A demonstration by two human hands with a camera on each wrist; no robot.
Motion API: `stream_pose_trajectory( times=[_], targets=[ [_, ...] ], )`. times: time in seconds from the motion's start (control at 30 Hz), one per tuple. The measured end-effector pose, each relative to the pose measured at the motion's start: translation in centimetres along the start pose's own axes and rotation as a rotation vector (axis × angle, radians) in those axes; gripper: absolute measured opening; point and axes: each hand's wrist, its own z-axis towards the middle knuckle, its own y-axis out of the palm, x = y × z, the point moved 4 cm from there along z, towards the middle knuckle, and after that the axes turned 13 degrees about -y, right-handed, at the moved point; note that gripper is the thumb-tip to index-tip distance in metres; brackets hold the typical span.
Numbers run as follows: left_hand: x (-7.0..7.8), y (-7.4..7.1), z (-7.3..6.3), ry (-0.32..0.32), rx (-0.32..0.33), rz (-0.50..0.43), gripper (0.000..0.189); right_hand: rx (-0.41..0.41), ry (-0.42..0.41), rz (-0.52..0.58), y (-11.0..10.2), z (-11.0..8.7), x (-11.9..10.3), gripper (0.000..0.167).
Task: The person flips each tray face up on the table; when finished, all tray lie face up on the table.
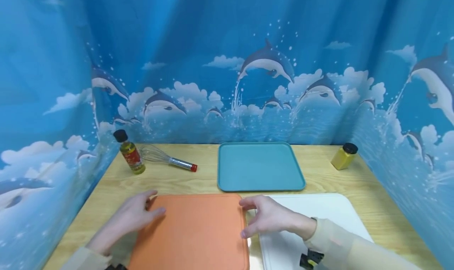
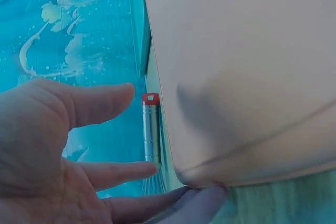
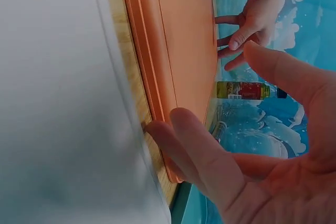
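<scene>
An orange cutting board (image 1: 198, 230) lies at the front of the table, between both hands. At its far left corner is my left hand (image 1: 136, 213), thumb held apart over the board. In the left wrist view the lower fingertips (image 2: 210, 200) are right at the board's corner, and the thumb (image 2: 105, 102) stands free. My right hand (image 1: 267, 216) hovers at the board's right edge, thumb and fingers spread. The right wrist view has its fingertips (image 3: 184, 119) overlapping the board's edge, close over the strip of table beside the white cutting board (image 3: 47, 98). Neither hand grips anything.
Behind the boards lies a teal tray (image 1: 260, 167). A whisk (image 1: 170, 159) with a red end and an oil bottle (image 1: 131, 153) with a black cap are at the back left. A yellow jar (image 1: 344, 156) stands back right. Dolphin-print curtains (image 1: 198, 45) enclose the table.
</scene>
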Motion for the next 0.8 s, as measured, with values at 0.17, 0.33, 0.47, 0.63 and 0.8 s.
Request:
stream_pose_trajectory(
  times=[0.17, 0.33, 0.47, 0.63, 0.8],
  targets=[
    [-0.7, 0.3, -0.1, 0.024, 0.012, -0.03, 0.08, 0.021, -0.012, -0.081, 0.5, 0.1, 0.1, 0.085],
    [-1.2, 0.5, 0.0, 0.078, -0.004, -0.113, 0.071, 0.051, -0.004, -0.034, 0.7, 0.0, 0.4, 0.084],
    [-2.2, 0.4, 0.4, 0.041, -0.133, -0.294, 0.067, 0.055, 0.02, 0.039, 0.7, -0.1, 0.7, 0.084],
    [-4.1, 0.1, 0.8, -0.046, -0.283, -0.485, 0.069, 0.026, 0.099, 0.2, 0.7, -0.6, 1.1, 0.081],
    [-5.3, -0.2, 1.2, -0.027, -0.348, -0.564, 0.069, 0.012, 0.098, 0.229, 0.7, -0.7, 1.2, 0.079]
  ],
)
